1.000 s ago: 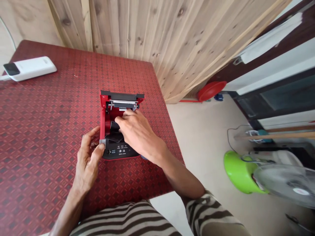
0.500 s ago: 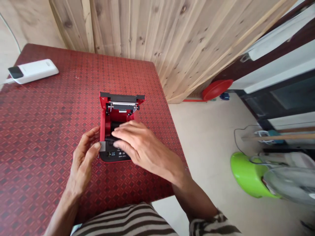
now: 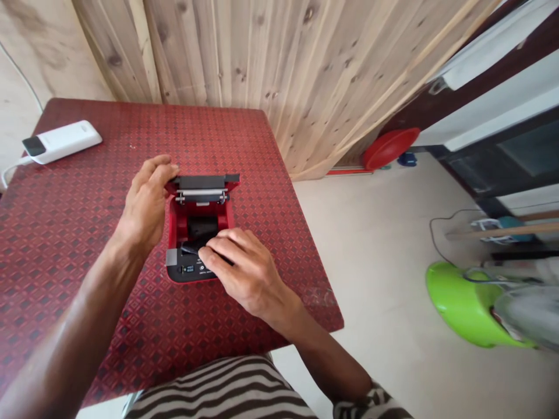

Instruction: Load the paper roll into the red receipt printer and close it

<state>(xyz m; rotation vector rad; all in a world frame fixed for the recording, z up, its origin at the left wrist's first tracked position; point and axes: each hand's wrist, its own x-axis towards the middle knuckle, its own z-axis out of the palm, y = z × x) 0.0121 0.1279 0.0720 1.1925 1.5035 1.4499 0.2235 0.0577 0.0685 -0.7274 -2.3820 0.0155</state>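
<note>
A small red and black printer sits on the table, its hinged lid raised and tilted toward the back. A roller and metal fittings show under the lid. A black inner piece lies in the red well, above a front panel with small buttons and a tiny display. My left hand is at the lid's left corner, its fingers closed on the edge. My right hand bends over the printer's front right side, fingers together at the black part there. It covers that corner, and its fingertips are partly hidden.
The printer stands on a red patterned table. A white power bank with a cable lies at the back left. Behind rises a wooden plank wall. On the floor to the right are a green stool-like object and a red basin.
My left hand has moved from the printer's front left corner up to the raised lid. My right hand has drawn back from over the well to the front right side.
</note>
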